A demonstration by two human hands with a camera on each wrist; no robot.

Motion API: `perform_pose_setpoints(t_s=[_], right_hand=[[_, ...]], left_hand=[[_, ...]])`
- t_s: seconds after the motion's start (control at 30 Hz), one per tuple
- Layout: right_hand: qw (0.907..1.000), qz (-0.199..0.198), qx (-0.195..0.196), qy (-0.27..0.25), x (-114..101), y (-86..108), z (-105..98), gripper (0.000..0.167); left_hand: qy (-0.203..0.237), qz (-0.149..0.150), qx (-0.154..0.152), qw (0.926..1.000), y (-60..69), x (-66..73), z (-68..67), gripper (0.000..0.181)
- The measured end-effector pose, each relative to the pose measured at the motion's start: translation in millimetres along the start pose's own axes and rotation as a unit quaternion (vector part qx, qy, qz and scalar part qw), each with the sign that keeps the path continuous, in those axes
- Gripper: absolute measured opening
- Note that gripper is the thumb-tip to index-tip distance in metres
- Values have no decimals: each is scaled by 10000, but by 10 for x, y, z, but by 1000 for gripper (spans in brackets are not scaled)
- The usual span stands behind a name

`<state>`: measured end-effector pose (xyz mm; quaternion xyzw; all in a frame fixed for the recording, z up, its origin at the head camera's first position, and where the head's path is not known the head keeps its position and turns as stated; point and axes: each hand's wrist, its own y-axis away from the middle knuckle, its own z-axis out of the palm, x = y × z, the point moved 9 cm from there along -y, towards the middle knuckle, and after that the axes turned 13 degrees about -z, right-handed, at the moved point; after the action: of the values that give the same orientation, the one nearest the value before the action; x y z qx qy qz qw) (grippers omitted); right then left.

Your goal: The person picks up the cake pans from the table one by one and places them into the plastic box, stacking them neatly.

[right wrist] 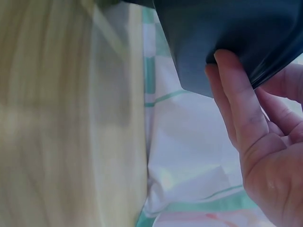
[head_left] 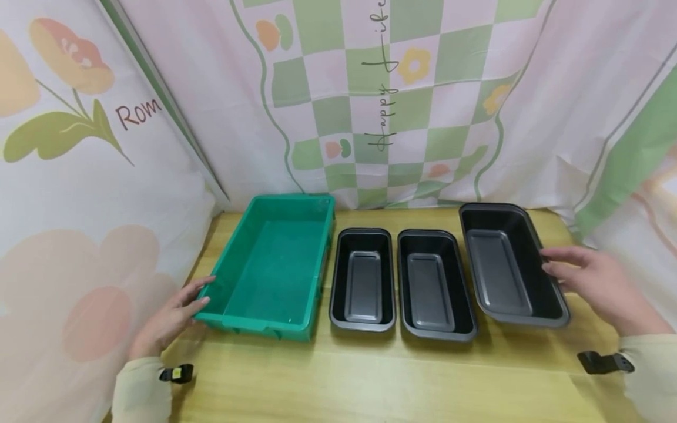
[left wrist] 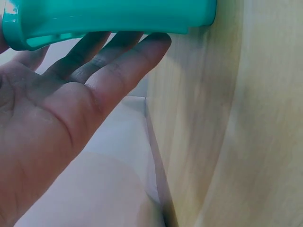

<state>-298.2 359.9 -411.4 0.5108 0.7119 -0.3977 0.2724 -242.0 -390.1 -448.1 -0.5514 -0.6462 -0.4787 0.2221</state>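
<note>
A shallow green plastic tray (head_left: 264,267) lies on the left of the table. My left hand (head_left: 171,317) holds its near left corner, thumb on the rim and the other fingers (left wrist: 128,66) against the outside wall. On the right, my right hand (head_left: 600,282) grips a dark loaf pan (head_left: 499,270) by its right side. Its fingers (right wrist: 236,90) press the pan's outer wall from below, and the pan appears raised off the table. Two similar loaf pans, one in the middle (head_left: 363,282) and one right of it (head_left: 431,282), stand side by side between tray and held pan.
The pale wooden table (head_left: 359,382) ends at hanging printed cloths at the back (head_left: 370,106), left (head_left: 95,194) and right (head_left: 634,147). A black strap (head_left: 177,373) is at the left sleeve, another (head_left: 605,362) at the right sleeve.
</note>
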Motion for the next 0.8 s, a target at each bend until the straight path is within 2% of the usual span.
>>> perform_pose_setpoints(t_s=[0.23,0.43,0.6,0.8], right_hand=[[9993,61,-95,346,-199,-60,70,43],[9993,-132,-11,358,-353,-135,151,40],[9993,-76,-65,371,-416,-190,237,40],[9995,-288,87,-79,-502,-275,372,32]], left_hand=[[359,-2,-99,9993,-44,3,21,57],[433,-64,-74,9990,-58,-17,14,56],[474,-81,-76,9988,-65,-14,2,57],[463,-112,-3,9989,-21,-71,8,57]])
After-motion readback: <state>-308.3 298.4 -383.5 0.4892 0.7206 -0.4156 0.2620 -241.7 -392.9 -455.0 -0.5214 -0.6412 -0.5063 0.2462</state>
